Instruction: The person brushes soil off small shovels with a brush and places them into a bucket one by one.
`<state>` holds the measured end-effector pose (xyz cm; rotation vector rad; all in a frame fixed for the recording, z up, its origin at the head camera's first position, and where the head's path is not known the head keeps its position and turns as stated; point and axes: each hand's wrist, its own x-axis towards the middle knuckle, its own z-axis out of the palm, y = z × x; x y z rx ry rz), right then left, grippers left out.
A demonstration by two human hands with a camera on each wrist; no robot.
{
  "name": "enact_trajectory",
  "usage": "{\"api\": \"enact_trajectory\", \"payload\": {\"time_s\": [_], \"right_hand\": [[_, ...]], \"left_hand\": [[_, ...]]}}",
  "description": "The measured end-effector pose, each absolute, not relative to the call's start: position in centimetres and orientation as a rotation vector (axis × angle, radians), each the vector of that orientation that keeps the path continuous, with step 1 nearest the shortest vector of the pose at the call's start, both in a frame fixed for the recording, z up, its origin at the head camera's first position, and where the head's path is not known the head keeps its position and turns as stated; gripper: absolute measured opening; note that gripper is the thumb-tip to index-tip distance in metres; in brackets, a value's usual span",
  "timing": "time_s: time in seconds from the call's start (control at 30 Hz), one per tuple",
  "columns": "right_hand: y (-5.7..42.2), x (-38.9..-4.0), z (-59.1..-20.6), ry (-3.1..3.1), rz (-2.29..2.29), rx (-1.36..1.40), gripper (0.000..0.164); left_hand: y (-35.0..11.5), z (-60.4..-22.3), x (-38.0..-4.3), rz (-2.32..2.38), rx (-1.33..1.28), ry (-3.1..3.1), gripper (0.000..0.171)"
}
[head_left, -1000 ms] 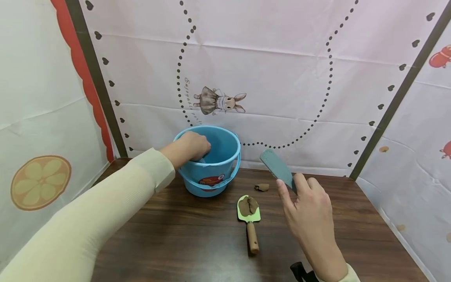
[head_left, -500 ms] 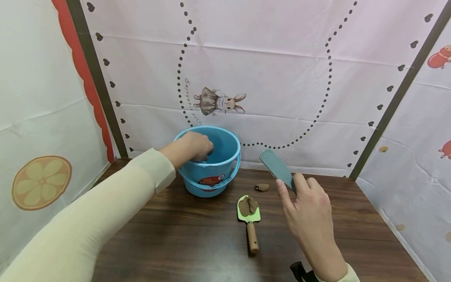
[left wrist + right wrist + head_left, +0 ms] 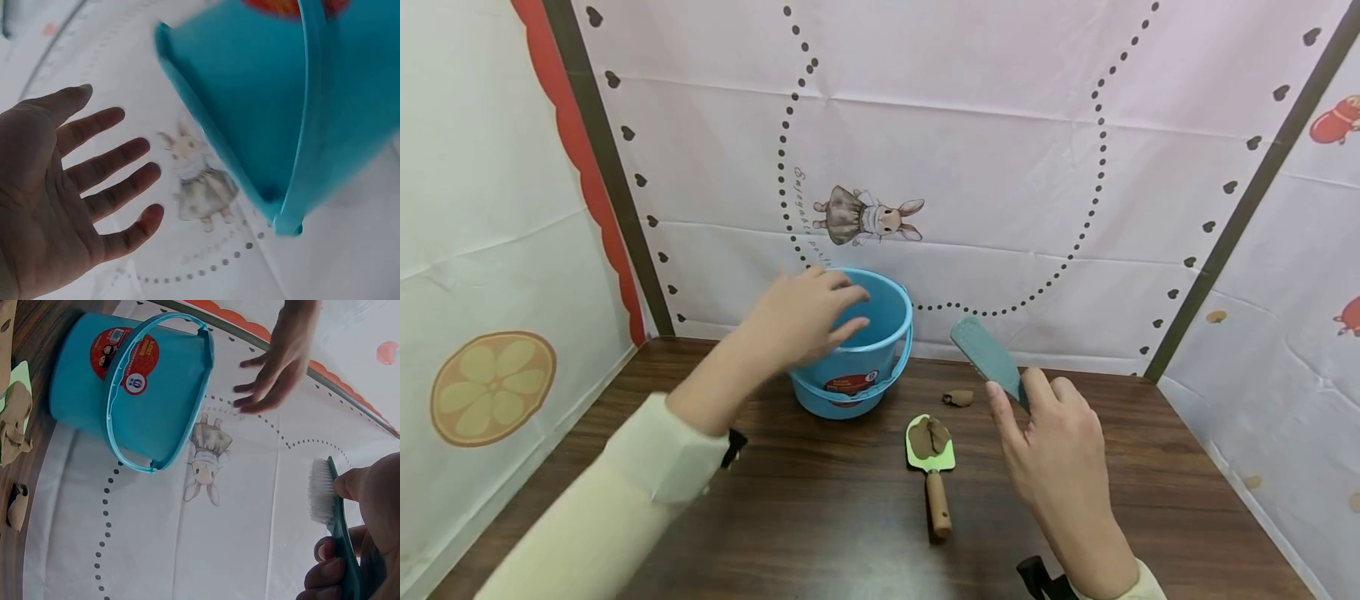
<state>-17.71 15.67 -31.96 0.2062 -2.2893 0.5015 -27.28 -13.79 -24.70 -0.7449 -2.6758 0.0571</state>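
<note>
A blue bucket [image 3: 868, 367] with a lowered handle and a red label stands near the back of the table. Above its left rim hovers my left hand [image 3: 797, 321]; its fingers are spread with nothing in them, as the left wrist view also shows. My right hand [image 3: 1063, 454] grips a teal brush [image 3: 988, 350] over the table's right half. White bristles on the brush [image 3: 320, 490] show in the right wrist view, with the thumb pressed behind its head. Between the hands lies a small trowel [image 3: 937, 504] with a green blade and wooden handle, brown crumpled pieces [image 3: 928, 437] on its blade.
Another small brown piece [image 3: 958, 398] lies behind the trowel on the dark wooden table [image 3: 820, 508]. Printed cloth walls [image 3: 1000, 192] close off the back and both sides. The bucket's inside is mostly hidden from the head view by my left hand.
My left hand has come up out of the bucket, and its fingers have spread. The right hand with the brush has barely moved; bucket and trowel stay in place.
</note>
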Motion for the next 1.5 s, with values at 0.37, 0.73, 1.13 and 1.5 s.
{"api": "enact_trajectory", "payload": {"time_s": [0.37, 0.73, 1.13, 1.5], "right_hand": [[15.6, -17.7, -31.7, -2.293, 0.504, 0.217, 0.037], [15.9, -17.7, -31.3, -2.286, 0.504, 0.202, 0.038], [16.0, -17.5, -31.5, -2.31, 0.499, 0.189, 0.038], [15.9, -17.3, -31.4, -2.311, 0.502, 0.19, 0.037]], "left_hand": [[-15.0, -28.7, -18.5, -0.199, -0.663, -2.378, 0.052], [-14.6, -29.2, -17.7, -0.222, -0.647, -2.386, 0.053], [-13.1, -31.0, -18.4, -0.241, -0.633, -2.438, 0.049], [-8.6, -34.1, -20.7, -0.164, -0.622, -2.674, 0.054]]}}
